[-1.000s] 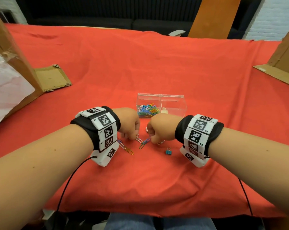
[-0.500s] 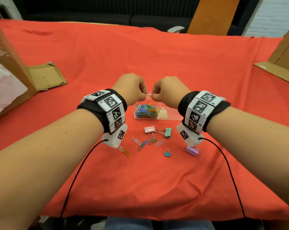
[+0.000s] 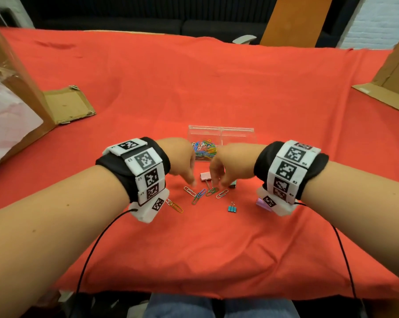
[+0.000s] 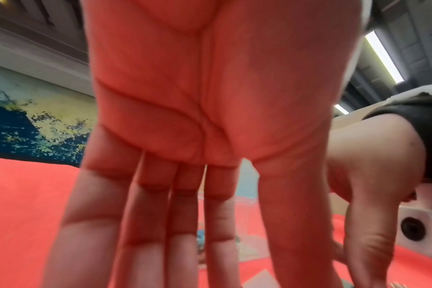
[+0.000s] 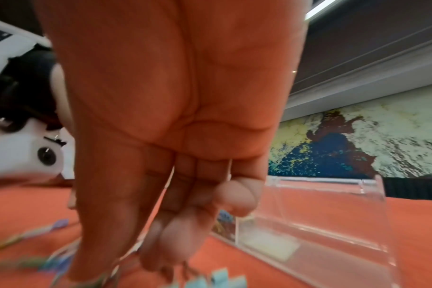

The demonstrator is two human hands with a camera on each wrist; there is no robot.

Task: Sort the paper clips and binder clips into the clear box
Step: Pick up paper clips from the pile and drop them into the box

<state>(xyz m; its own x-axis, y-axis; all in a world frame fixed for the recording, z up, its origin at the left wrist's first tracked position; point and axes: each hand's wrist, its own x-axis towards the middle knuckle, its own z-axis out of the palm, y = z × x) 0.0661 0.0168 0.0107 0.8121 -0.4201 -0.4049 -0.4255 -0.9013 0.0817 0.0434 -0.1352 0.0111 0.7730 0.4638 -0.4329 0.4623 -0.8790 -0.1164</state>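
The clear two-part box [image 3: 221,129] stands on the red cloth; its left half holds several coloured paper clips [image 3: 204,149]. In front of it lie loose paper clips [image 3: 199,195], one orange clip [image 3: 176,206], a pink binder clip [image 3: 205,175], a small teal binder clip [image 3: 232,208] and a purple binder clip [image 3: 262,203] under my right wrist. My left hand [image 3: 191,182] points straight fingers [image 4: 180,243] down at the silver clip [image 3: 189,191]. My right hand [image 3: 219,185] reaches down among the clips, fingers loosely extended [image 5: 175,239], holding nothing I can see. The box [image 5: 321,214] is just right of it.
A flat cardboard piece [image 3: 67,106] and a tall carton with plastic [image 3: 8,106] lie at the left. More cardboard [image 3: 391,92] sits at the right edge. Cables trail from both wrist bands over the cloth's front edge.
Both hands dropped from above the box down to the loose clips on the cloth. The clip they held between them over the box is no longer in their fingers.
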